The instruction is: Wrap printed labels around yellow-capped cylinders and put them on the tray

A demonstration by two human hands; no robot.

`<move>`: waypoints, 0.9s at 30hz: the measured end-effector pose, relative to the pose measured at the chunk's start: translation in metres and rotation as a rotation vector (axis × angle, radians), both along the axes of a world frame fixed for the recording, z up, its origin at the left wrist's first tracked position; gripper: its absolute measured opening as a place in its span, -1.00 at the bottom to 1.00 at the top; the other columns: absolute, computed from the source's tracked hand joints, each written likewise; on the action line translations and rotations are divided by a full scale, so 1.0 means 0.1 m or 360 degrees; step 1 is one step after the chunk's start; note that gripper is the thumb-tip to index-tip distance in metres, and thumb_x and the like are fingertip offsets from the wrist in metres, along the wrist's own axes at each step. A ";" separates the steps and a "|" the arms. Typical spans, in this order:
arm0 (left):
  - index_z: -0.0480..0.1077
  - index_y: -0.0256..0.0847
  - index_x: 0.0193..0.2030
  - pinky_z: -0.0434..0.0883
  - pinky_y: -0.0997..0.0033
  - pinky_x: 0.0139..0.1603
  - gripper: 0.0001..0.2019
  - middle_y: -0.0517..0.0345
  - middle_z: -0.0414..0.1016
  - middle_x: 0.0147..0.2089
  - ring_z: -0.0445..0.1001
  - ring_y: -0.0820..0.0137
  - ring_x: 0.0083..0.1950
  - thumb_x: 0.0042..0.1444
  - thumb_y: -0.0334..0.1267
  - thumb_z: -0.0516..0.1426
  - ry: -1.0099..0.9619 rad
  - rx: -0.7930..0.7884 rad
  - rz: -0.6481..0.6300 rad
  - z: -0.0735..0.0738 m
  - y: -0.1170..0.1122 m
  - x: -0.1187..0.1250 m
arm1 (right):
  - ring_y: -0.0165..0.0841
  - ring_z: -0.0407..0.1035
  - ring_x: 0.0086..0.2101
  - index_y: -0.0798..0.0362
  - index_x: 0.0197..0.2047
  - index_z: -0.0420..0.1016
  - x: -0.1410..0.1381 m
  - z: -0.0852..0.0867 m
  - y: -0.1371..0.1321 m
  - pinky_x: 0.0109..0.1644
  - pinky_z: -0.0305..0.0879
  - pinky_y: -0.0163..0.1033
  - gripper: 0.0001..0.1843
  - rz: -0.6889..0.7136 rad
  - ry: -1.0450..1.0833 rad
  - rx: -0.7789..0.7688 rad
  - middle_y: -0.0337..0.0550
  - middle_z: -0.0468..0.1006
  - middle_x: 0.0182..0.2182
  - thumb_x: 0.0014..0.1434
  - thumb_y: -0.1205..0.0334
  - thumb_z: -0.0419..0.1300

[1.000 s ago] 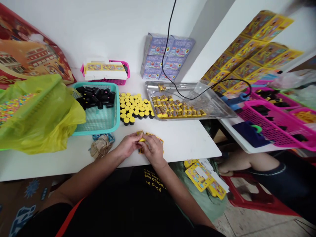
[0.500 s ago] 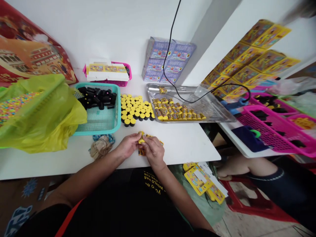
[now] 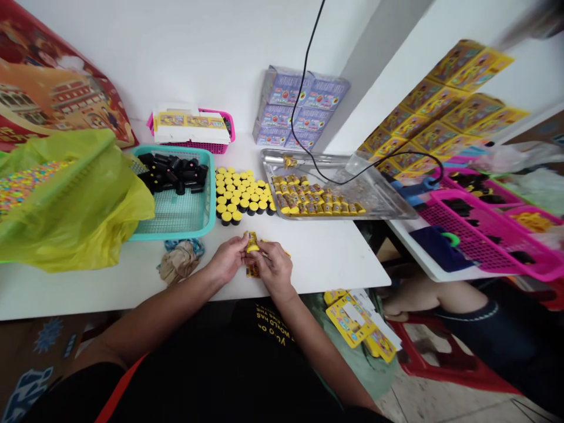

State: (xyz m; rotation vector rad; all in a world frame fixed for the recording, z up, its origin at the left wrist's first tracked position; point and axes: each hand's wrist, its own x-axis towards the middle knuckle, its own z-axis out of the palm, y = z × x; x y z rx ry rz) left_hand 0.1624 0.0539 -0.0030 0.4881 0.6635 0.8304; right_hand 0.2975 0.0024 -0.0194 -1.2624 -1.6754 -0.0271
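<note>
My left hand (image 3: 227, 259) and my right hand (image 3: 274, 269) meet over the white table (image 3: 317, 258). Between them they pinch a small yellow cylinder (image 3: 252, 242) and a yellow printed paper wrapper (image 3: 252, 270), partly hidden by my fingers. Just beyond my hands, several black cylinders with yellow caps (image 3: 240, 194) stand in a group. Several yellow-labelled cylinders (image 3: 317, 197) lie in a steel tray (image 3: 339, 158) to the right. A crumpled brown paper scrap (image 3: 178, 262) lies near my left hand.
A teal tray (image 3: 207, 200) of black cylinders and a yellow plastic bag (image 3: 74, 217) of colourful beads sit left. Blue boxes (image 3: 299, 108) stand at the back. Pink baskets (image 3: 484, 229) sit on a lower right table, beside a seated person's leg (image 3: 432, 296).
My hands have hardly moved. The yellow cylinder now stands slightly more upright between my fingers, and the whole view has shifted a little.
</note>
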 end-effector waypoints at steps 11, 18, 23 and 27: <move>0.50 -0.37 -0.44 0.39 0.44 -0.30 -0.71 0.10 0.51 -0.42 0.47 0.44 -0.36 -0.28 -0.29 0.45 -0.0037 0.0004 0.0147 0.06 -0.02 0.01 | -0.30 0.47 -0.22 -0.05 0.03 0.51 -0.03 0.09 -0.04 -0.15 0.48 -0.16 -0.71 0.0157 0.0013 0.0065 -0.10 0.55 -0.23 0.23 0.29 0.24; 0.45 -0.32 -0.48 0.36 0.45 -0.33 -0.66 0.16 0.49 -0.46 0.45 0.46 -0.40 -0.39 -0.33 0.47 0.0011 0.0005 0.0225 0.09 -0.02 0.00 | -0.30 0.48 -0.24 -0.03 -0.06 0.54 -0.03 0.11 -0.04 -0.16 0.47 -0.16 -0.78 0.0231 0.0131 0.0053 -0.10 0.56 -0.26 0.20 0.29 0.27; 0.42 -0.32 -0.49 0.35 0.44 -0.34 -0.63 0.17 0.48 -0.48 0.43 0.46 -0.41 -0.43 -0.31 0.48 0.0041 0.0022 0.0220 0.11 -0.04 0.00 | -0.31 0.48 -0.27 -0.01 -0.12 0.53 -0.07 0.13 -0.06 -0.18 0.45 -0.16 -0.85 0.0179 0.0165 0.0027 -0.13 0.58 -0.31 0.21 0.26 0.26; 0.38 -0.32 -0.50 0.35 0.43 -0.35 -0.63 0.19 0.46 -0.48 0.42 0.47 -0.42 -0.36 -0.28 0.47 0.0044 0.0047 0.0179 0.11 -0.07 0.01 | -0.33 0.47 -0.33 -0.01 -0.17 0.53 -0.09 0.14 -0.07 -0.22 0.44 -0.18 -0.90 0.0122 0.0165 0.0085 -0.16 0.57 -0.36 0.22 0.26 0.24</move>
